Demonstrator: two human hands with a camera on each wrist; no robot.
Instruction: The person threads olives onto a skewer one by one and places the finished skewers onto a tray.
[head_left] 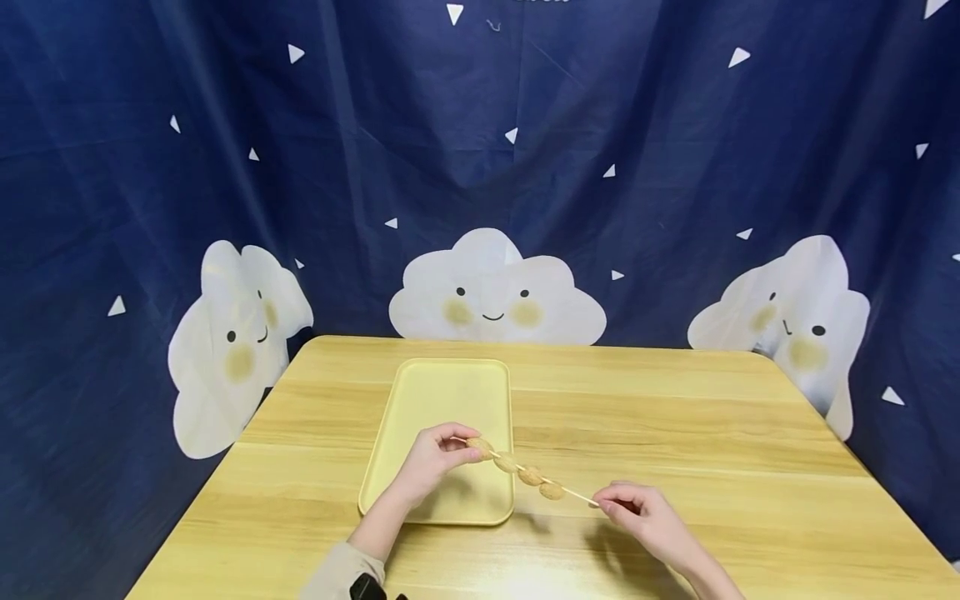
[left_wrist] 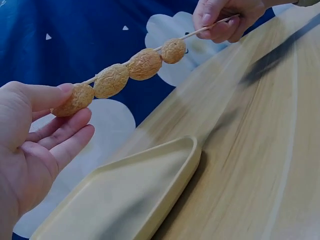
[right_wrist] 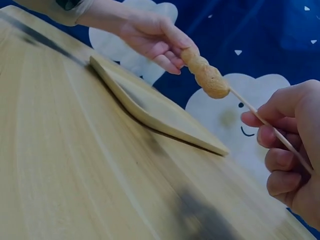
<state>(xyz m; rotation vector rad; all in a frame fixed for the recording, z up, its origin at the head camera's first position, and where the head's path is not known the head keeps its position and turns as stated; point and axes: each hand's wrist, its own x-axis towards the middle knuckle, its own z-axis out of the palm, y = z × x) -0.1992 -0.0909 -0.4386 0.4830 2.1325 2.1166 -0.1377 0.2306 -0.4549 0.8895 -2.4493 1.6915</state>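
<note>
A thin wooden skewer (head_left: 576, 495) carries several brown, wrinkled balls (left_wrist: 145, 64) that look like fried tofu puffs or meatballs. My right hand (head_left: 637, 517) grips the bare end of the stick, which crosses its curled fingers in the right wrist view. At the other end, my left hand (head_left: 438, 458) pinches the outermost ball (left_wrist: 75, 100) between thumb and fingers. The skewer slants above the table, lower toward the right hand in the head view. Beneath the left hand lies a pale yellow tray (head_left: 450, 392), whose visible surface bears only shadows.
The tray rests left of centre on a light wooden table (head_left: 675, 417). Behind the table hangs a dark blue curtain (head_left: 337, 167) with white clouds and small triangles. A black watch-like device (head_left: 366, 587) sits at the left sleeve.
</note>
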